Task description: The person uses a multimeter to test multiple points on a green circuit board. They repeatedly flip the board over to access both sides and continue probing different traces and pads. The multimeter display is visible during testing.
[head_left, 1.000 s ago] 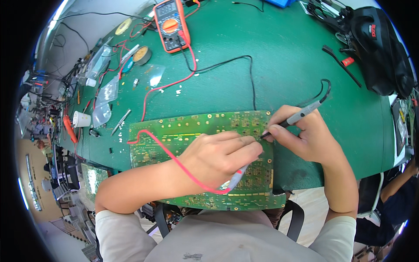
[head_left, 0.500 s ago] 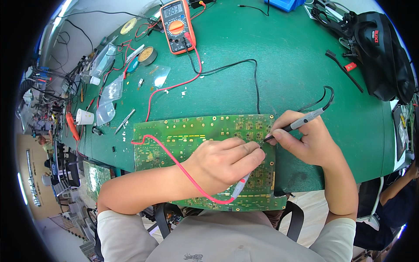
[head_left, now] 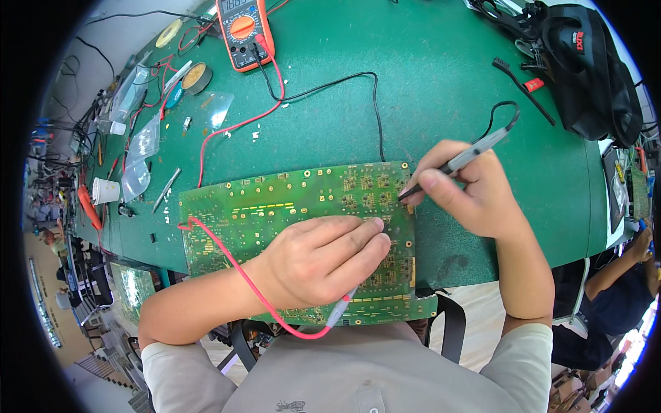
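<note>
A large green circuit board (head_left: pixel 206 237) lies before me at the near edge of the table. My left hand (head_left: pixel 320 260) is closed over its middle, gripping the grey probe (head_left: pixel 339 312) of the red lead; the probe's tip is hidden under my fingers. My right hand (head_left: pixel 471 189) pinches the grey-and-black probe (head_left: pixel 471 153) of the black lead like a pen. Its dark tip points down at small parts by the board's upper right edge; contact cannot be made out. Both leads run to an orange multimeter (head_left: pixel 242 43) at the far side, its display partly cut off.
A green table mat (head_left: pixel 447 82) covers the bench. At left are a round tin (head_left: pixel 197 78), clear plastic pieces (head_left: pixel 144 141), tweezers (head_left: pixel 166 188) and a white cup (head_left: pixel 105 191). A brush (head_left: pixel 523 89) and black bag (head_left: pixel 585 69) lie far right. Another person's arm (head_left: pixel 616 268) shows at right.
The whole view has shifted, so the board and multimeter appear further left and up. My hands have drawn slightly apart, the left one toward me on the board. Both still hold their probes.
</note>
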